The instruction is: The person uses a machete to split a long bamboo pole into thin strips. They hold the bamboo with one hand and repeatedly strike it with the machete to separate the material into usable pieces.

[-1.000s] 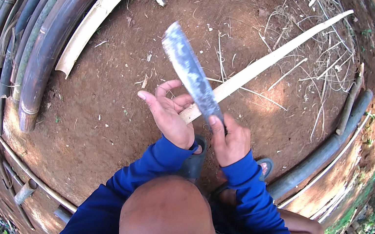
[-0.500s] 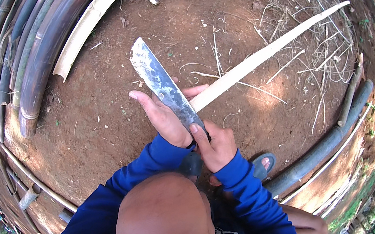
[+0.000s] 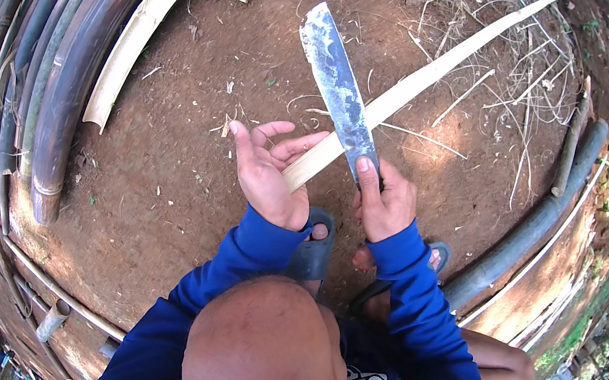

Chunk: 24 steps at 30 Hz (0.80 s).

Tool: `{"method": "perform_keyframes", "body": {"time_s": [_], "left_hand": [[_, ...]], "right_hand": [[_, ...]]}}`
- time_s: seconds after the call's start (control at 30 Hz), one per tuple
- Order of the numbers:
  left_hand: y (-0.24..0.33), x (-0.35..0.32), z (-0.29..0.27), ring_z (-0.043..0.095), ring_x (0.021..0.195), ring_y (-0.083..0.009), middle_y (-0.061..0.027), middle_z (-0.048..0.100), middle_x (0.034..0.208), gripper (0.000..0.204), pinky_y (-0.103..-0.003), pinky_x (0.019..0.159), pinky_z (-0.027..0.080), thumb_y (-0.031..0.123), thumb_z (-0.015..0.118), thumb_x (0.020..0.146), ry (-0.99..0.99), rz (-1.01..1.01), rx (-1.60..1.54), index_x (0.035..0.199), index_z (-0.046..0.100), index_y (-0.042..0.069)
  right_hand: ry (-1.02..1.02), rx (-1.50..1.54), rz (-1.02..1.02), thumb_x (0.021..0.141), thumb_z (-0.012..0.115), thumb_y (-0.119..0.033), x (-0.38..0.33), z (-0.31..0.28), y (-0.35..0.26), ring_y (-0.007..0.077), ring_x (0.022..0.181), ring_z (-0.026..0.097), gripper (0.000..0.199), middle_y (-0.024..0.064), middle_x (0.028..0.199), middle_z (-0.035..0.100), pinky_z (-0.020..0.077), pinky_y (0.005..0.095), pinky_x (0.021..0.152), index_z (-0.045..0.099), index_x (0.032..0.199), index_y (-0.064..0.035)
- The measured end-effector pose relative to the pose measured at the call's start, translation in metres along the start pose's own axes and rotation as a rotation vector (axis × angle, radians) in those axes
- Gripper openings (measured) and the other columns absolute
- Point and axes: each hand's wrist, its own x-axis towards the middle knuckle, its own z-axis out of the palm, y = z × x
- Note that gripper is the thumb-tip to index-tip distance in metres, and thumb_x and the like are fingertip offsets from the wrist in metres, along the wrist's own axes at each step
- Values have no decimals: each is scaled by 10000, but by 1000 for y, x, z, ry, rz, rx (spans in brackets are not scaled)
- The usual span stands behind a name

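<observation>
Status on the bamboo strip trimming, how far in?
Done: thin shavings litter the dirt, so some paring has happened. In hand: left hand supports the near end of the pale bamboo strip; right hand grips the big knife, blade lying across it. Left: most of the strip; darker bamboo poles lie unsplit.

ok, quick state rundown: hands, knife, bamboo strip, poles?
left hand: open, palm under the near end of the strip
right hand: shut on knife handle, thumb along it
knife: blade laid across the strip, tip pointing away
bamboo strip: pale, split, slanting up to the right
bamboo poles: lying stacked on dirt at left
</observation>
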Motion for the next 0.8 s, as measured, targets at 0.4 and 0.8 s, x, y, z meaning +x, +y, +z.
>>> {"method": "perform_keyframes", "body": {"time_s": [0.4, 0.8], "left_hand": [[-7, 3, -3, 647, 894, -354, -266, 646, 933, 642, -498, 827, 534, 593, 271, 967, 36, -140, 4, 1007, 495, -7], [-16, 10, -15, 639, 875, -357, -254, 641, 938, 640, -487, 816, 536, 587, 276, 969, 99, -202, 13, 974, 504, -11]], "right_hand": [[100, 43, -28, 952, 554, -302, 1, 8, 12, 321, 501, 586, 313, 178, 563, 535, 434, 388, 501, 626, 851, -14], [-88, -137, -164, 935, 565, -307, -18, 13, 10, 416, 582, 595, 290, 231, 593, 549, 466, 445, 537, 635, 890, -30]]}}
